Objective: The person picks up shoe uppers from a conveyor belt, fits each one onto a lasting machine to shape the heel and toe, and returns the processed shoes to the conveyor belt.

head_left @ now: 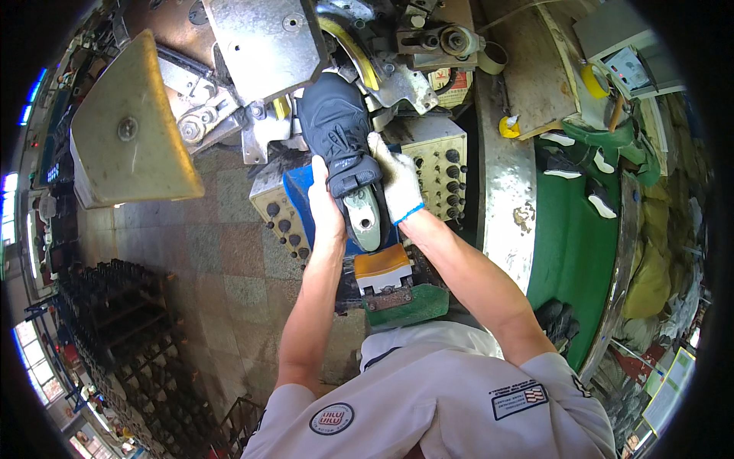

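Note:
A black shoe upper (330,122) with laces is stretched over a pale green shoe last (362,210). Its toe points away from me, in among the metal parts of a machine (267,46). My left hand (326,206) is closed against the left side of the shoe near the heel. On the opposite side, my right hand (397,180), in a white glove with a blue cuff, grips the shoe with its thumb along the edge. The heel end of the last, with a round hole, sticks out towards me. The machine partly hides the toe.
Control boxes with black knobs (440,172) flank the shoe. Below it sits an orange-brown pad (382,262). A large yellowed plate (126,130) juts out at left. On the right runs a green conveyor (562,252) carrying black-and-white shoes (600,199). A dark rack (115,306) stands lower left.

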`<state>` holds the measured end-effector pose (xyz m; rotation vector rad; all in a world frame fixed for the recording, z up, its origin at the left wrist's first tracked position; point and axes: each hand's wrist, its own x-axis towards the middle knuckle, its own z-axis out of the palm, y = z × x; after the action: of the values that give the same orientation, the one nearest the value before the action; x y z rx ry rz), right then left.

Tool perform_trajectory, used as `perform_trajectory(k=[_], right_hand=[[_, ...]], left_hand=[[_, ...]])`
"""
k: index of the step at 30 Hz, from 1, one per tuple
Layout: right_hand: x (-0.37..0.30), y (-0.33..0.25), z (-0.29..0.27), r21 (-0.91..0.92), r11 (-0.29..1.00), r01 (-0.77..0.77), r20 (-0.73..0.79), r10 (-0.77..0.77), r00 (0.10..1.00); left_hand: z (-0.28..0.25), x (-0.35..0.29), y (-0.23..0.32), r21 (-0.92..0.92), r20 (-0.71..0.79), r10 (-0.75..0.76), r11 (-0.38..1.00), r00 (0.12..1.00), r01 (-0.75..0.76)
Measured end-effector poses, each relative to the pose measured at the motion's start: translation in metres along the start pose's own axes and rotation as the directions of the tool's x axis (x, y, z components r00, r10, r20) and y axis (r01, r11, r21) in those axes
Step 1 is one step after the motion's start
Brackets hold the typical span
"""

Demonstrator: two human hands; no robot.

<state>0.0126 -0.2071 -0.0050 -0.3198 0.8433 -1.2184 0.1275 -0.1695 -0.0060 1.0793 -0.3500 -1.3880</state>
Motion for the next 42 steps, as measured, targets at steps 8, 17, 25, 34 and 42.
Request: perform_trajectory(k=[8,17,25,34,42], right_hand=[[-0.001,-0.018,0.005,-0.241,0.97,0.03,0.01,-0.029,1.0],[-0.021,-0.041,-0.058,-0.529,0.847,0.055,-0.069,-0.108,0.992],[-0.077,-0.094,-0.336,-0.098,0.98,-0.176,-0.522,0.1,0.847],[-0.079,-0.185,-0.593,0.276,0.96,0.035,-0.67,0.166,0.723],[0.088,-0.305,-0.646,-0.1,0.981,-0.167,-0.855,0.001,0.519]], left_hand=[[0.001,0.002,-0.019,-0.168,0.016,0.035,0.985,0.999,-0.032],[-0.01,-0.018,0.02,0.34,-0.267,0.149,0.939,0.952,-0.051],[0.076,-0.087,0.006,0.82,0.033,0.669,0.407,0.742,-0.403],[0.089,-0.079,-0.014,0.979,0.066,0.732,0.085,0.678,-0.187],[0.076,-0.083,-0.014,0.964,0.014,0.758,0.162,0.652,-0.21]])
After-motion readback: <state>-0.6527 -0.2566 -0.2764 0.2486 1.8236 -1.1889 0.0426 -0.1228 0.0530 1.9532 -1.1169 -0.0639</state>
